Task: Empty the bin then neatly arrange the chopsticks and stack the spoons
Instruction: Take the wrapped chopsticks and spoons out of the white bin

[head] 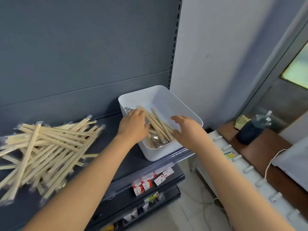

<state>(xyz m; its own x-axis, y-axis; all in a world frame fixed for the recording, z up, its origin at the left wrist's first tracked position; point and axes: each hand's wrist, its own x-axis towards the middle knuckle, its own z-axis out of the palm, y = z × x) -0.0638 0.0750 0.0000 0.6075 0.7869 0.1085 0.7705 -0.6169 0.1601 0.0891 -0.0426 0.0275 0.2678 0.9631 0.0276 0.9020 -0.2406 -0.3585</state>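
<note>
A white plastic bin point(168, 97) sits at the right end of the dark shelf point(126, 160). Inside lie several wrapped wooden chopsticks point(158, 124) over wrapped metal spoons point(155, 140). My left hand point(133, 125) reaches into the bin's left side, fingers curled around the chopsticks there. My right hand point(186, 129) hovers over the bin's near right rim, fingers spread, holding nothing. A loose, crossed pile of wrapped chopsticks point(45, 147) lies on the shelf to the left.
The shelf's grey back panel point(83, 55) rises behind the bin. Lower shelves hold small red and white boxes point(143, 185). To the right stand a white rack point(250, 172), a brown table point(260, 147) with a dark bottle point(250, 130), and a wall.
</note>
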